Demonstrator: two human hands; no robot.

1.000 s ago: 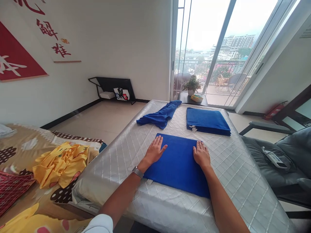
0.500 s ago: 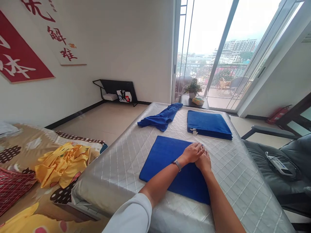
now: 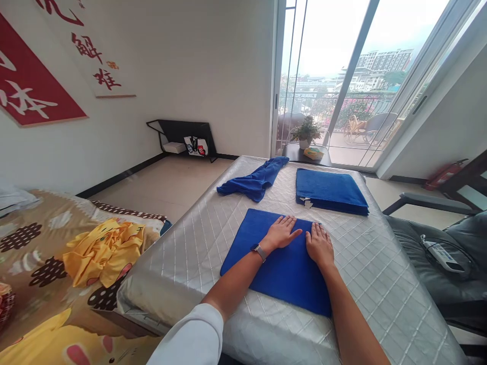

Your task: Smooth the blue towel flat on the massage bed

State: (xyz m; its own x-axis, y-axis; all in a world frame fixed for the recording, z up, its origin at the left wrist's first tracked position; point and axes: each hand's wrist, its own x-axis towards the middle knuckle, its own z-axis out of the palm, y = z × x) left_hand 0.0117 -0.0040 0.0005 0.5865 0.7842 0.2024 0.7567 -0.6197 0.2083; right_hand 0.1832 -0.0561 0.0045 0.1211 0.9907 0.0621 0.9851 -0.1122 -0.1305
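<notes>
A folded blue towel [image 3: 247,243] lies flat on a silver quilted mattress [image 3: 190,253] in front of me. Both my hands rest palm down on its far half, fingers stretched out. My left hand [image 3: 281,232] sits near the towel's middle, a watch on its wrist. My right hand [image 3: 319,244] lies close beside it, by the towel's right edge. Beyond them a stack of folded blue towels [image 3: 329,188] sits at the far right of the mattress. A crumpled blue towel [image 3: 253,180] lies at the far left.
A bed with a brown patterned cover and a yellow garment [image 3: 104,251] stands at the left. A grey chair with a remote [image 3: 441,253] is at the right. A small table with a potted plant [image 3: 304,134] stands before glass balcony doors.
One second ago my hands lay apart on the towel's two sides. My left hand then swept right to meet my right hand and has now slid slightly back left, flat on the towel.
</notes>
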